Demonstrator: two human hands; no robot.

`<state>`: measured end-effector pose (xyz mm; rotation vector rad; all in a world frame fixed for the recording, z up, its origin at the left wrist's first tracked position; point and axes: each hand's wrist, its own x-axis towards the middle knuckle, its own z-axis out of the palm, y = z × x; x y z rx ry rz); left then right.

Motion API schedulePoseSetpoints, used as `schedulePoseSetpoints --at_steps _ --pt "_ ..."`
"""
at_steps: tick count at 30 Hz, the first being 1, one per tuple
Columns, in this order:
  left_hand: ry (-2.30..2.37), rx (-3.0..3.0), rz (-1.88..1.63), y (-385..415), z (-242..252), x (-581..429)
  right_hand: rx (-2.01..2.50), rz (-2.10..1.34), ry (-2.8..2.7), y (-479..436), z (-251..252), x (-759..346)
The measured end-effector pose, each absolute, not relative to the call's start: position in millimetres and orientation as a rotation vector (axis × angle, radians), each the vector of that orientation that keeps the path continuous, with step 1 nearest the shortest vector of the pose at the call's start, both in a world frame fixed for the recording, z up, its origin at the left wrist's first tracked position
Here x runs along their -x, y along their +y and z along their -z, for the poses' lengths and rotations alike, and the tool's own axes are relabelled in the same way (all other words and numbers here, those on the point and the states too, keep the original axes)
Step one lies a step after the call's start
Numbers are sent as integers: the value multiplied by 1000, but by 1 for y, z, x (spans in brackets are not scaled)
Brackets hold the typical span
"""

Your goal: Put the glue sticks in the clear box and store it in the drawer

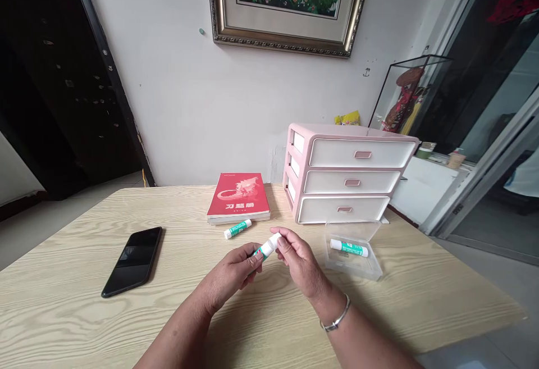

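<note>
Both my hands hold one white and green glue stick [268,247] above the wooden table [76,313]. My left hand [231,276] grips its lower green end. The fingertips of my right hand [297,259] pinch its white cap end. A second glue stick [237,228] lies on the table in front of a red book [238,196]. A third glue stick [348,248] rests inside an open clear plastic box [362,268] to the right of my hands.
A black phone [133,260] lies face up on the left of the table. A pink three-drawer organizer [349,173] with its drawers closed stands at the back right. A framed picture [286,4] hangs on the wall behind.
</note>
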<state>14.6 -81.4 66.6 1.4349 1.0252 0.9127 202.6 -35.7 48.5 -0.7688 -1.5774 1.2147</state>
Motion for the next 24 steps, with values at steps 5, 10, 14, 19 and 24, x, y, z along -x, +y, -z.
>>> schedulePoseSetpoints --at_steps 5,10,14,19,24 --pt "1012 -1428 -906 -82 -68 -14 775 -1204 -1590 -39 -52 -203" --pt "1032 -1426 -902 -83 -67 -13 764 -1182 -1616 -40 -54 -202" --pt "1057 -1430 -887 -84 -68 -12 735 -1072 -1681 -40 -51 -203" --pt "1078 -1458 -860 -83 -70 -12 732 -864 -1834 -43 -53 -206" --pt "1129 -1508 -842 -85 -74 -12 709 -698 -1955 -44 -56 -206"
